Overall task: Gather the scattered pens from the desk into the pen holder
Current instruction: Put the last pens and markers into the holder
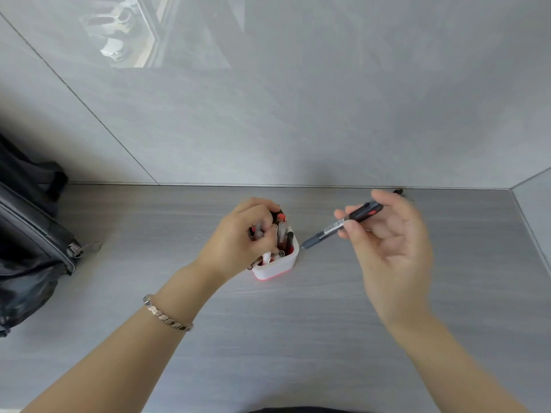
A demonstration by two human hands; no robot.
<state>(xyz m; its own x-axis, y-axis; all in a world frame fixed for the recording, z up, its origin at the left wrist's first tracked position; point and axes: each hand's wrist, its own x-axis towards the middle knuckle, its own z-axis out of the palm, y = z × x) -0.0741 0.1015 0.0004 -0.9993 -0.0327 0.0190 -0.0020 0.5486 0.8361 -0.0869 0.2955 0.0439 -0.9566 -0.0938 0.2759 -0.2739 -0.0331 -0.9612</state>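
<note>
**One pen in your right grip, the rest bunched at the holder**

Your right hand (393, 248) holds a black-and-red click pen (343, 223) pinched between thumb and forefinger, the other fingers spread loose. The pen is off the counter (328, 323), slanted, its grey tip pointing toward 8 o'clock and ending just beside the holder's right rim, not yet inside.

Your left hand (241, 236) is closed around a bundle of pens (281, 234) standing in the white pen holder (277, 268), which sits on the counter at the middle of the view, at 9 o'clock from the held pen. The holder has a red inside and a red base edge.

A metal bracelet (167, 314) circles your left wrist. A black bag (32, 242) rests at the counter's far 9 o'clock edge, well apart from the holder.
</note>
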